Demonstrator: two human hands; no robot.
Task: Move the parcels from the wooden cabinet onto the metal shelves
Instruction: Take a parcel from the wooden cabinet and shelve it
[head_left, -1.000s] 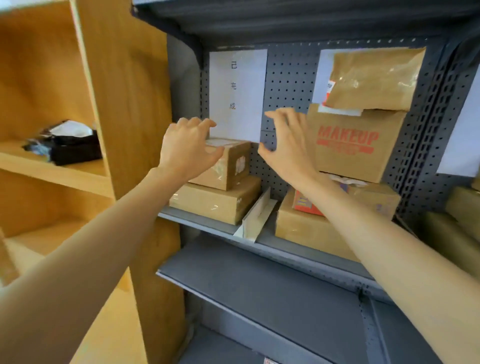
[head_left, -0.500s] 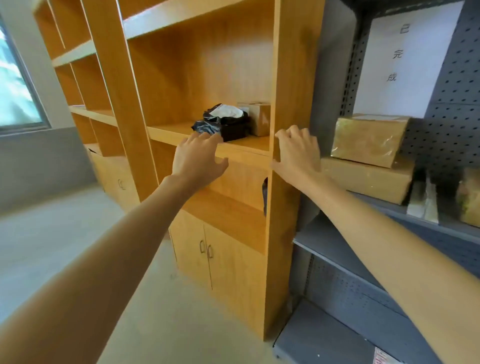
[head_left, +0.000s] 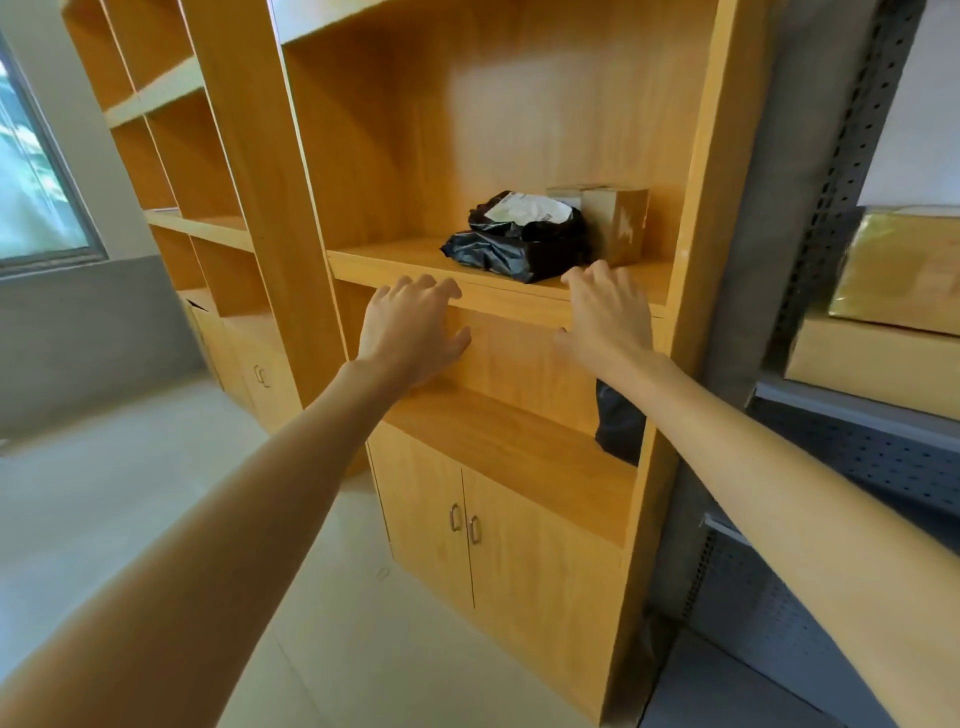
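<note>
Black bag (head_left: 514, 249) lay above and between empty, spread left hand (head_left: 413, 332) and right hand (head_left: 610, 322), right nearer.

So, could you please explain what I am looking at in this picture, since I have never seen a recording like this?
There is no machine here: a person wears a camera on the head, looking forward and down, so you see their own two bare arms. The left hand and right hand reach toward a shelf of the wooden cabinet; both are open and hold nothing. On that shelf lie a black bag parcel and, beside it on the right, a small box. Another dark parcel sits on the shelf below. At the right edge are the metal shelves, already bearing two stacked boxes.
</note>
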